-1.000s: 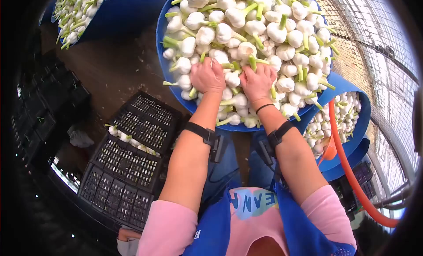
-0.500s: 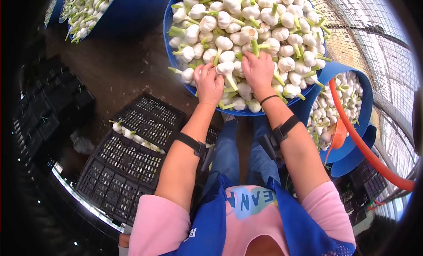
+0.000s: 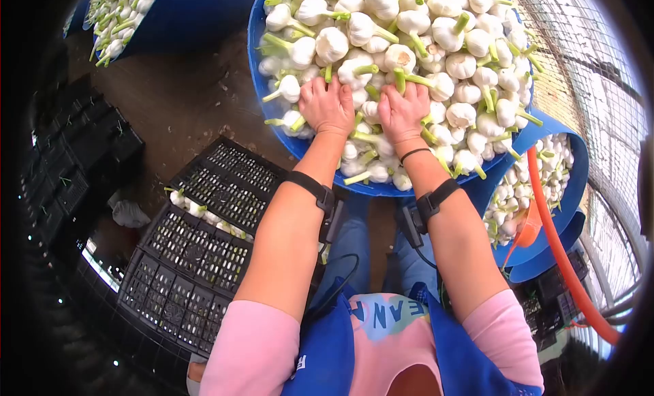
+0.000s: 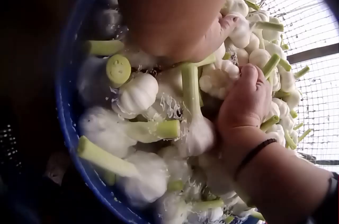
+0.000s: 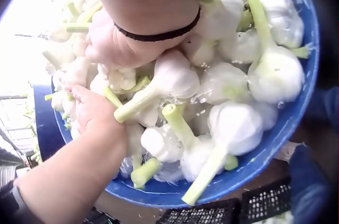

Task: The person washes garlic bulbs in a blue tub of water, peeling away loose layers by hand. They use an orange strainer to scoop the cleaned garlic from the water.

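White garlic bulbs [image 3: 461,66] with cut green stems fill a large blue tub [image 3: 255,52], and water shows between some of them. My left hand [image 3: 328,108] digs into the near left part of the pile, its fingers curled over bulbs. Just to its right, my right hand [image 3: 404,113] grips down among bulbs beside an upright stem. The hands are close but apart; most fingertips are hidden. In the left wrist view, a knobbly bulb [image 4: 218,79] lies between the left hand [image 4: 207,38] and the right hand [image 4: 244,102]. The right wrist view shows both hands low in the pile.
Black slatted crates [image 3: 197,249] with garlic lie at the lower left, more black crates [image 3: 85,147] beyond. Another blue container of garlic [image 3: 530,185] with an orange scoop [image 3: 528,227] stands at the right, crossed by a red hose [image 3: 562,260]. Wire mesh [image 3: 579,62] runs along the right.
Half a second ago both hands were more spread, with a bulb standing between them. Now their fingers are curled down into the pile, and the bulbs around them have shifted.
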Demonstrator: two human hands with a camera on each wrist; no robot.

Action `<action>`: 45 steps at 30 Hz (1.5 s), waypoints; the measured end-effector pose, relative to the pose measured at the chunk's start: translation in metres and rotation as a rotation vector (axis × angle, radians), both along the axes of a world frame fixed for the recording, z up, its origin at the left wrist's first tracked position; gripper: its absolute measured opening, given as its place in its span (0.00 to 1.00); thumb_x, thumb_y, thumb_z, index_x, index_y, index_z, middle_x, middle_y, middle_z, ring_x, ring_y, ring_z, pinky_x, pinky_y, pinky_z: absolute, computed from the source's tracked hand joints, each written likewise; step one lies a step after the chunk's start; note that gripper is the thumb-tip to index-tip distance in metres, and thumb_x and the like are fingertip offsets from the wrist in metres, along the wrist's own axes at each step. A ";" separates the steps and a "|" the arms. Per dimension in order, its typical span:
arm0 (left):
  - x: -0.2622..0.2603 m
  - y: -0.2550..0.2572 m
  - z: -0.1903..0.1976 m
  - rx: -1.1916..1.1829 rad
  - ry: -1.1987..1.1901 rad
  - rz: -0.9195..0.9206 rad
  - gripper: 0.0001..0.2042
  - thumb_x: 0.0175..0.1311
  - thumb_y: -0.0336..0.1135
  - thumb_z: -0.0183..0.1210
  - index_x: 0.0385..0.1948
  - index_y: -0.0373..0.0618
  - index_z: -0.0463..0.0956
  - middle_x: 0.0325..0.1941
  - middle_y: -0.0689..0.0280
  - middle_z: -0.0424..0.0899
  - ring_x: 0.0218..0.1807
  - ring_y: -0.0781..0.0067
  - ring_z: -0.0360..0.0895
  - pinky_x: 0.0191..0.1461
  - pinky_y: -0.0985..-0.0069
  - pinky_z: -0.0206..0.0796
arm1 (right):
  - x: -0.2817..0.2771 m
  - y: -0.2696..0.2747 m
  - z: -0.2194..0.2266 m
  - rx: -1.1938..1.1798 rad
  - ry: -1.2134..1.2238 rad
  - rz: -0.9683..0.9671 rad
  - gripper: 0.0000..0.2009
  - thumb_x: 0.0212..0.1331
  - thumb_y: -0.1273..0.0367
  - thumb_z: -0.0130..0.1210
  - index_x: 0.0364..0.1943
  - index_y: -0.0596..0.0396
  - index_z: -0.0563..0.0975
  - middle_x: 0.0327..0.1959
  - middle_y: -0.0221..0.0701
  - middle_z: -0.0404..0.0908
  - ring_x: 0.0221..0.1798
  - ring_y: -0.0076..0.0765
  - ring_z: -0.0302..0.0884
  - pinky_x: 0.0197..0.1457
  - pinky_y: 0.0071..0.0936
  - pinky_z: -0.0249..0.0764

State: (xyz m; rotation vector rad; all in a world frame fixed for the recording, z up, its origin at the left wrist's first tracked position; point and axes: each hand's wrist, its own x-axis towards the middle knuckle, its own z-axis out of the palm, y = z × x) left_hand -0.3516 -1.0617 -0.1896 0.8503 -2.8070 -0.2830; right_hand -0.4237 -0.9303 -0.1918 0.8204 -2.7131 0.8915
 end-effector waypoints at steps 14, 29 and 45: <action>-0.020 -0.061 0.007 0.069 -0.172 0.123 0.31 0.61 0.41 0.55 0.65 0.57 0.50 0.71 0.62 0.55 0.73 0.50 0.47 0.68 0.54 0.51 | -0.028 -0.095 0.032 0.293 -0.097 0.277 0.29 0.56 0.54 0.46 0.66 0.32 0.62 0.72 0.26 0.53 0.75 0.36 0.42 0.73 0.46 0.38; 0.027 -0.005 0.007 0.298 -0.139 0.234 0.32 0.64 0.41 0.50 0.68 0.46 0.49 0.70 0.61 0.60 0.74 0.55 0.47 0.66 0.39 0.43 | 0.014 -0.059 0.019 0.207 -0.252 0.335 0.21 0.48 0.60 0.52 0.51 0.38 0.75 0.72 0.25 0.52 0.72 0.43 0.50 0.71 0.48 0.49; 0.025 0.033 -0.006 0.105 -0.112 0.242 0.32 0.64 0.49 0.47 0.67 0.44 0.52 0.70 0.52 0.54 0.70 0.41 0.49 0.66 0.41 0.41 | 0.026 -0.017 -0.007 0.188 -0.184 0.317 0.22 0.53 0.58 0.52 0.55 0.43 0.73 0.67 0.30 0.62 0.66 0.45 0.60 0.63 0.52 0.60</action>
